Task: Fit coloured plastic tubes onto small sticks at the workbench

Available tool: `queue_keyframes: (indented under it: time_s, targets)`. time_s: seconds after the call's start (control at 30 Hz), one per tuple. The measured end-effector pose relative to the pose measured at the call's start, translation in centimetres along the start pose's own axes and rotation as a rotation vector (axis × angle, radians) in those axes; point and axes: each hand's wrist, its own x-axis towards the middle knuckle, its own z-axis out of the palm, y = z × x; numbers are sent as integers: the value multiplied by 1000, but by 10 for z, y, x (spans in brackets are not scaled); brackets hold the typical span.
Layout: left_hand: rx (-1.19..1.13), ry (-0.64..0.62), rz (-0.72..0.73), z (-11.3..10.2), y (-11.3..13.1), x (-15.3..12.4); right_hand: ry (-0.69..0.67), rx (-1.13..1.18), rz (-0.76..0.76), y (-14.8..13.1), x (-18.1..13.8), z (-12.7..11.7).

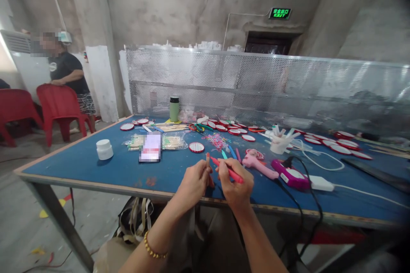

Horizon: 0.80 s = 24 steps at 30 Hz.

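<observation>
My left hand (194,183) is closed round a thin red-tipped wooden stick (208,163) held upright over the near edge of the blue table (96,166). My right hand (233,181) grips a red pen (228,170) like a marker, its tip pointing left at the stick. Both hands nearly touch. A gold bead bracelet sits on my left wrist.
A pink glue gun (258,163), a magenta device (290,175) with a black cord, a white adapter (321,182), a phone (150,147), a white jar (104,149), stick bundles, red-rimmed discs (196,147), a cup of sticks (279,143), a green flask (174,108). Another person stands by red chairs (59,104), far left.
</observation>
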Motion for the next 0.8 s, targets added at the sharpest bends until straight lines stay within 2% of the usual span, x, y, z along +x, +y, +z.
queue_keyframes:
  time_s: [0.8]
  targets:
    - [10,17,-14,-1,6,-1,-23,12,-16,-3,2,1]
